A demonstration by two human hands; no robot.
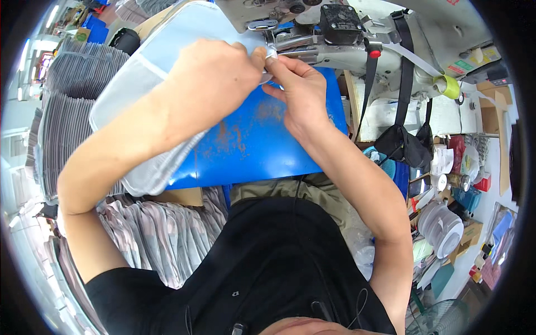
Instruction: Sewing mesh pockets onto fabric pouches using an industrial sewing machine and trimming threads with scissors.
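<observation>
1. A pale, sheer panel [134,95] lies left of a worker's meeting fingertips, its long axis slanting from upper right to lower left; the left hand [223,70] is nearer, its forearm crossing above the material.
2. At the metal parts of a sewing machine [357,56], the right hand [304,92] pinches a small white edge [272,54] between thumb and forefinger; whether it belongs to the panel cannot be told.
3. The left fingers curl beside that pinch, their tips close to the right thumb; what they grip is hidden.
4. Beneath the hands, a scuffed blue work surface [257,139] partly underlies the panel.
5. Clear round tubs [441,229] stack at far right, near a cardboard box [472,237]; contents of both are too small to tell.
</observation>
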